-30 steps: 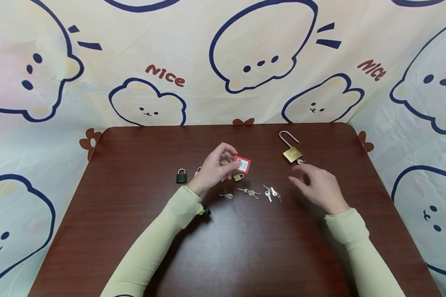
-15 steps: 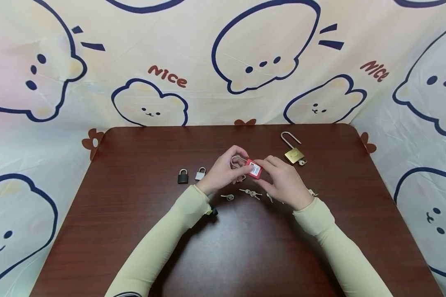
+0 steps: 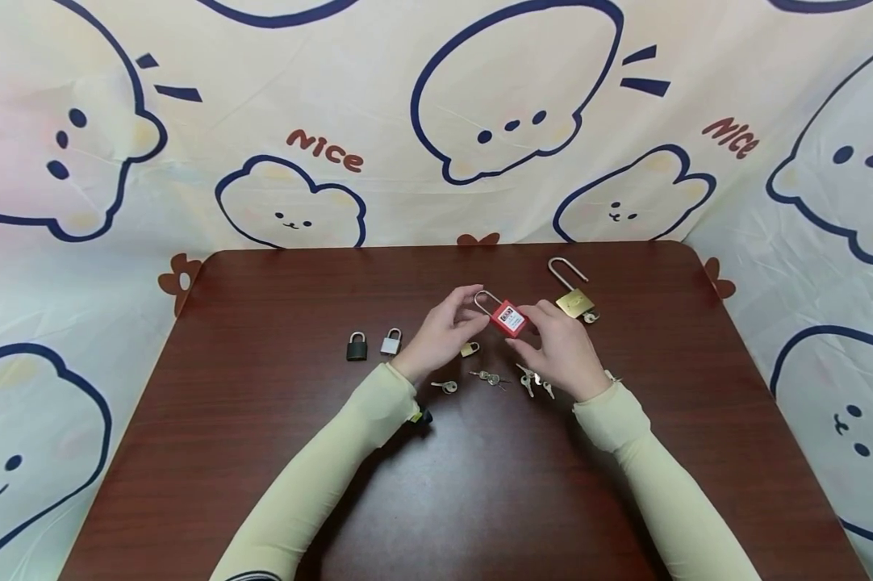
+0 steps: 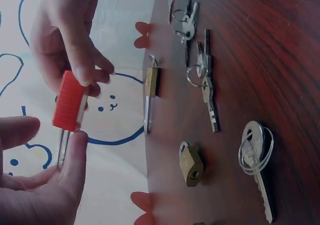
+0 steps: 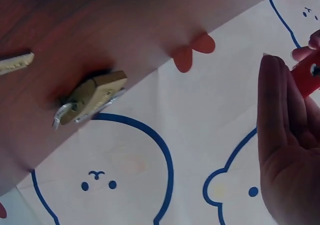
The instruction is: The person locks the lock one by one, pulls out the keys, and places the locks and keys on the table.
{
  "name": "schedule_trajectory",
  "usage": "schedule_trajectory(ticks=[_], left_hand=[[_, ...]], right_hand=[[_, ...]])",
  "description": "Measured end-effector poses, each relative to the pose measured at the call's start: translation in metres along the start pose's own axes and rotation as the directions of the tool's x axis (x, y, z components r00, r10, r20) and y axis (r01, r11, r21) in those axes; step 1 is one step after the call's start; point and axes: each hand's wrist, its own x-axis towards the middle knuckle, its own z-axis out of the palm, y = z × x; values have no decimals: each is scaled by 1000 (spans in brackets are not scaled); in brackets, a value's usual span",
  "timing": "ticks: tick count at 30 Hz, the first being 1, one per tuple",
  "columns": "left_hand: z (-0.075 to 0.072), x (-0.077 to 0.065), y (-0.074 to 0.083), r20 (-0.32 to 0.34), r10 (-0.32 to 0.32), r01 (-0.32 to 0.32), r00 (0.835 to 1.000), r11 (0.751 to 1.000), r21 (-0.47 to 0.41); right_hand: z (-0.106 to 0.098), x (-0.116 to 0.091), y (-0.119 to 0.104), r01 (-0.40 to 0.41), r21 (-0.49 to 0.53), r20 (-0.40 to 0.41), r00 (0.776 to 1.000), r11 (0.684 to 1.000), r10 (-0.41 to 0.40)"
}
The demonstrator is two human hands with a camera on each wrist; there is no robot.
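Note:
A red padlock [image 3: 509,317] with a white label is held up over the table between both hands, its long metal shackle pointing up and left. My left hand [image 3: 442,335] has its thumb at the lock's lower left corner and its fingers around the shackle [image 4: 63,147], as the left wrist view shows. From the other side, my right hand [image 3: 563,349] pinches the red body between thumb and fingers. Just below the lock lies a small brass padlock [image 3: 469,349]. In the right wrist view only part of the red body [image 5: 307,77] shows beside the right fingers.
A large brass padlock [image 3: 574,303], its shackle open and keys at its base, lies at the back right. A black padlock [image 3: 357,348] and a silver padlock [image 3: 390,344] lie left. Nearer are a single key [image 3: 447,387] and key bunches [image 3: 489,378] [image 3: 534,379].
My right hand has come left from beside the large brass padlock to grip the red padlock. The red padlock has moved right and tilted, and its shackle now shows more clearly.

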Motion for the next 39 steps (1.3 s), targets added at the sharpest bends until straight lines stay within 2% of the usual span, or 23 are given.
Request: schedule_trajectory(ticks=[3, 6, 9, 13, 19, 28, 37, 39], left_hand=[[0, 3, -3, -10, -28, 29, 1000, 994, 104], [1, 7, -8, 16, -48, 43, 999, 977, 211], [1, 11, -11, 62, -62, 38, 996, 943, 330], [3, 16, -15, 102, -72, 20, 992, 900, 436], [10, 21, -22, 118, -105, 31, 987, 861, 508], [16, 24, -24, 182, -89, -46, 979, 778, 627], [19, 21, -27, 230, -85, -96, 969, 731, 676], [19, 20, -29, 237, -91, -97, 967, 730, 676]], right_hand=[[4, 0, 4, -24, -20, 22, 999, 999, 25], [9, -1, 8, -54, -54, 60, 997, 997, 57], [14, -2, 11, -86, -84, 104, 990, 993, 95], [18, -3, 14, -109, -102, 157, 980, 989, 124], [23, -5, 16, -124, -107, 191, 971, 987, 143], [30, -5, 17, -190, -124, 225, 951, 974, 214], [34, -5, 19, -178, -117, 219, 955, 977, 200], [33, -6, 19, -178, -106, 220, 955, 978, 197]])
